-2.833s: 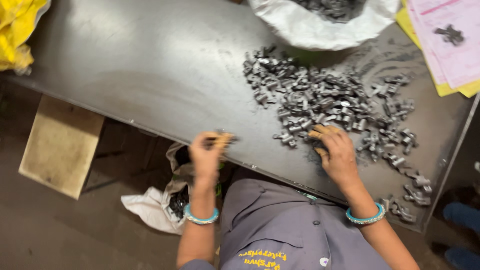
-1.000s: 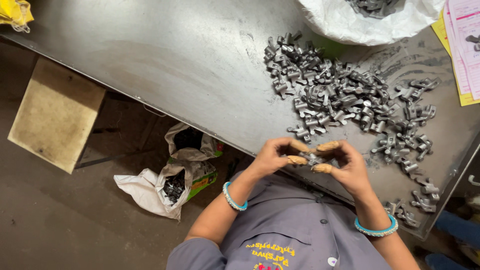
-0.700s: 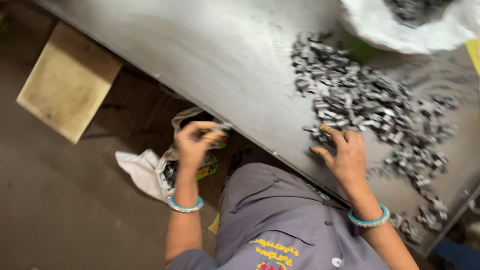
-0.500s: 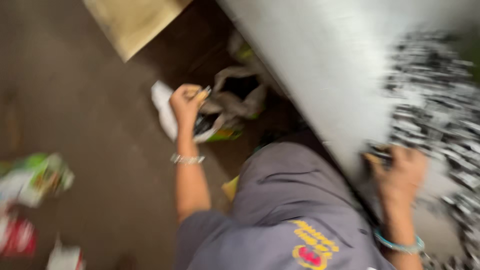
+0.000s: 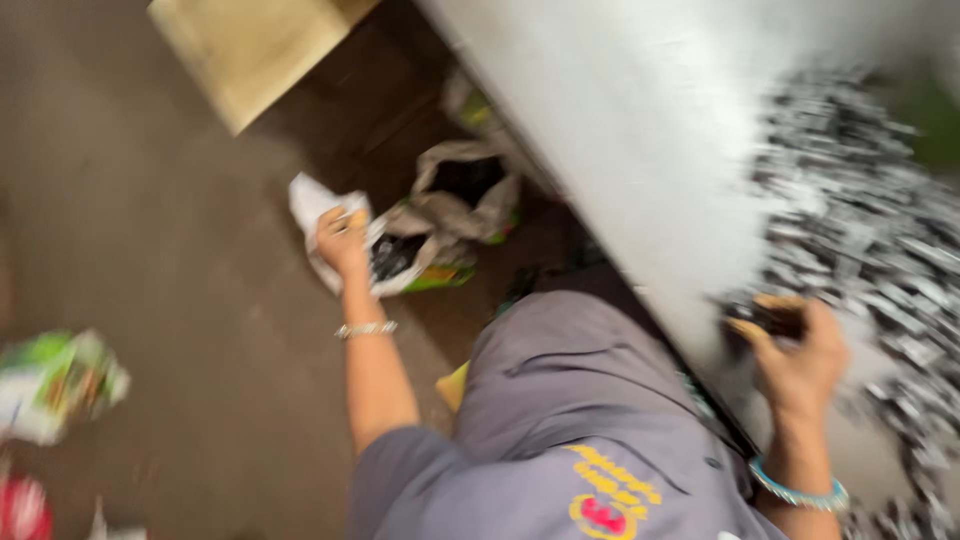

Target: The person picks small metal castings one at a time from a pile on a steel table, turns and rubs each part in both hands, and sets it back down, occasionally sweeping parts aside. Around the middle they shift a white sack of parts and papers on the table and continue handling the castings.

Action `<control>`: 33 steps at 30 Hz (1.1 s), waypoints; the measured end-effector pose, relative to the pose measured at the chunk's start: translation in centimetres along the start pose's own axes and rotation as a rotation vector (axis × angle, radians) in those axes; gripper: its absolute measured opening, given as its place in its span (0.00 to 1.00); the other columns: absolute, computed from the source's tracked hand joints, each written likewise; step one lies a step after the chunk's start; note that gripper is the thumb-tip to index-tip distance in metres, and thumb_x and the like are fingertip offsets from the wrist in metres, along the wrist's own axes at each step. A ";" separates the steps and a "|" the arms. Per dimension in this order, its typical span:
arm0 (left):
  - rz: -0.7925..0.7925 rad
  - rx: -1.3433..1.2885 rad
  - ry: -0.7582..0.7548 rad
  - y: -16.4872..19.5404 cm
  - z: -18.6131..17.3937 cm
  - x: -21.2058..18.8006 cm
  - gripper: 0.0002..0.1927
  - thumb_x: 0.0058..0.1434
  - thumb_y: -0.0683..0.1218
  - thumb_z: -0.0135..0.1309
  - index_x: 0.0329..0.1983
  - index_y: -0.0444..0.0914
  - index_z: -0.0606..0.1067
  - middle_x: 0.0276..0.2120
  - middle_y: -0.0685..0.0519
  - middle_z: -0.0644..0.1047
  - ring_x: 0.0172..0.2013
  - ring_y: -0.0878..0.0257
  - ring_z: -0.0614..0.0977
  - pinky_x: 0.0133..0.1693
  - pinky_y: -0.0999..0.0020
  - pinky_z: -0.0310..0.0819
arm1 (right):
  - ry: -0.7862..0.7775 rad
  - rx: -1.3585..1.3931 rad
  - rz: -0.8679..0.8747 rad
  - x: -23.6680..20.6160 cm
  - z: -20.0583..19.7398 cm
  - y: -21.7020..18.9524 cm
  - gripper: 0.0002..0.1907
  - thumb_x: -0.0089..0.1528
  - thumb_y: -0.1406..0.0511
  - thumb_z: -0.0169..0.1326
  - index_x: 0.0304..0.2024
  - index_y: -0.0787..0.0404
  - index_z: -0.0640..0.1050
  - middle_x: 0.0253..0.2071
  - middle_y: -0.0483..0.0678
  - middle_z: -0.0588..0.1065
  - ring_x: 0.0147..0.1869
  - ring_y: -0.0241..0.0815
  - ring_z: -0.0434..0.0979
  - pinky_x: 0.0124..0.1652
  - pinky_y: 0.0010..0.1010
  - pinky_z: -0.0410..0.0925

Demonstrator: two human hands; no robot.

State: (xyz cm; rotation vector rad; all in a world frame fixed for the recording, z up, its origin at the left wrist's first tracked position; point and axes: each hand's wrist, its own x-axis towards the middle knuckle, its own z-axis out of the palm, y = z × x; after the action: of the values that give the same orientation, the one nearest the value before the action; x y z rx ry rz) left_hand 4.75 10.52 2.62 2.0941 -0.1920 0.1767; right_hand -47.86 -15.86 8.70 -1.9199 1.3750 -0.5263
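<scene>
Left hand: the left hand [image 5: 343,238] is stretched down over the open sack [image 5: 420,235] on the floor, fingers bunched at its mouth. The frame is blurred, so I cannot tell whether they still pinch a piece or have let go.
Right hand: the right hand [image 5: 795,352] sits at the near edge of the table [image 5: 620,150], fingers curled around a small dark metal piece [image 5: 778,316] at the fringe of the pile [image 5: 870,240].
Change: a second ago both hands met at the table edge over one piece – since then the left arm has swung down and out to the sack, the right has gone back into the pile, and the view has tilted toward the floor.
Meaning: in my judgement one piece has been carried to the sack while the next is already picked up, so the sorting runs hand over hand.
Where the pieces are: most lie heaped on the table to the right; some dark ones show inside the sack.
Counts: two hands, one bracelet on each wrist; one sack; one table; one pale board [image 5: 250,50] on the floor beyond it; two crumpled wrappers [image 5: 60,385] at the left – a green-white one and a red one at the corner; the loose pieces are too many and too smeared to count.
</scene>
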 end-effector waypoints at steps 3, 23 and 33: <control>-0.055 -0.237 -0.157 7.4 4.0 -1.9 0.17 0.58 0.42 0.69 0.49 0.36 0.77 0.38 0.50 0.81 0.30 0.66 0.80 0.31 0.72 0.77 | 0.051 0.459 0.056 -0.7 -1.2 1.6 0.17 0.55 0.70 0.70 0.43 0.61 0.78 0.42 0.47 0.79 0.45 0.35 0.78 0.48 0.27 0.73; 0.105 -0.675 -1.865 26.3 18.8 -33.6 0.17 0.61 0.38 0.62 0.54 0.32 0.78 0.45 0.53 0.82 0.44 0.67 0.83 0.48 0.72 0.79 | -0.028 1.384 0.592 -3.7 -3.9 7.5 0.18 0.67 0.63 0.56 0.54 0.70 0.77 0.37 0.52 0.80 0.32 0.38 0.76 0.29 0.27 0.69; -0.227 -0.812 -1.838 22.1 18.8 -33.8 0.12 0.58 0.27 0.55 0.44 0.27 0.79 0.42 0.49 0.82 0.44 0.64 0.83 0.49 0.67 0.81 | -0.008 1.162 0.410 -3.7 -5.0 4.7 0.17 0.67 0.64 0.53 0.56 0.67 0.74 0.37 0.55 0.81 0.35 0.40 0.81 0.31 0.27 0.72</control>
State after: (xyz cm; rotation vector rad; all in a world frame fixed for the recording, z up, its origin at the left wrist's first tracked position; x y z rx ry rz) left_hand -32.02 -14.62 4.85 0.8558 -0.8808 -1.6922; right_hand -55.60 -14.78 8.88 -0.6860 1.0210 -0.8471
